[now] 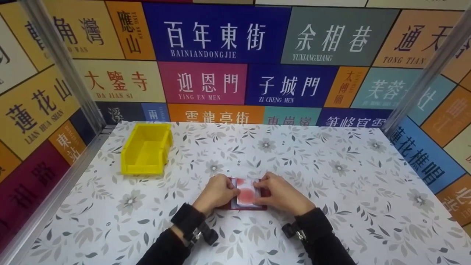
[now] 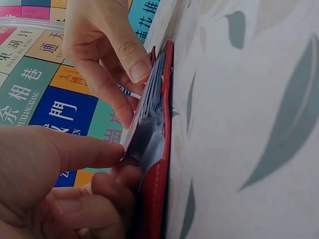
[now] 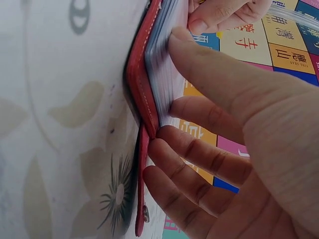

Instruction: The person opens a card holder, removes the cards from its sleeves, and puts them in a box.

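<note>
On the counter (image 1: 305,162), the left hand (image 1: 217,189) and right hand (image 1: 281,193) seemed to pinch the card pages (image 1: 245,197) of the red wallet (image 3: 139,74); one hard tug could have ripped them.

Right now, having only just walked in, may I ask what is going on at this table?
A person is handling a small red holder that lies open on the flower-patterned table. The left-hand grip pinches its plastic sleeves on one side, while the right-hand grip holds them on the other. A pink-and-white face with a round red patch shows on top between them. A yellow bin stands apart, toward the table's back left.
</note>
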Demonstrator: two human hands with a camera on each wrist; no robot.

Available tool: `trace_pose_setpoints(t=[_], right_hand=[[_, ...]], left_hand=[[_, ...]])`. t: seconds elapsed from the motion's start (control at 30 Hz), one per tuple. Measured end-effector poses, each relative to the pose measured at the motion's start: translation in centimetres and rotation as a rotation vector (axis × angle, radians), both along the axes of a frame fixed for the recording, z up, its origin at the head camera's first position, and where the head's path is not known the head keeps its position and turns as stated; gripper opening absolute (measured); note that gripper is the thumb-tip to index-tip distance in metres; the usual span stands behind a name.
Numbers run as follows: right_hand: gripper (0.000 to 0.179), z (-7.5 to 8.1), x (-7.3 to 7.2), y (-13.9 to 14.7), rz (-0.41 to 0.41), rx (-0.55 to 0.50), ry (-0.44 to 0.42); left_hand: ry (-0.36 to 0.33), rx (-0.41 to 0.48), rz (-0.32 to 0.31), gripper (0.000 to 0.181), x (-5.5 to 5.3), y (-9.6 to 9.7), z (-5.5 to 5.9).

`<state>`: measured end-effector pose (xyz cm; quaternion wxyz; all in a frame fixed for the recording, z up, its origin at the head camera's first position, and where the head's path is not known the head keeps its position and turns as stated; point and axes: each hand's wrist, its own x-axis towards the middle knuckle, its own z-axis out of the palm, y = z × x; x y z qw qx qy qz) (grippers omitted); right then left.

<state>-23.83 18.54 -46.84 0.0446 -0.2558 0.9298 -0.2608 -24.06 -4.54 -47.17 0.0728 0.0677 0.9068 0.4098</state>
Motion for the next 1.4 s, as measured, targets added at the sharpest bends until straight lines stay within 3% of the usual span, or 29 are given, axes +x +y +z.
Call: trace_pose_setpoints(t=[0.27,0.5,0.7,1.1,1.4], right_hand=[[0.053,0.07,0.04,0.02,-0.004,-0.005,-0.014],[0.053,0.09,0.10,-0.10,-0.027,-0.014,-0.040],[0.058,0.07,0.14,-0.16,-0.022,0.001,-0.008],[0.070,0.08,0.05,-0.20,-0.028,0.023,-0.025],[0.069,0.19,0.11,-0.19,-0.030,0.028,-0.034]], left_hand=[[-0.052,0.036,0.018,0.027,-0.21,0.02,-0.27],[-0.060,0.041,0.026,0.028,-0.18,-0.03,-0.42],[-0.055,0.046,0.012,0.038,-0.25,-0.14,-0.67],[-0.085,0.055,0.014,0.034,-0.21,-0.07,-0.65],[-0.111,0.081,0.002,0.038,-0.15,-0.14,-0.58]])
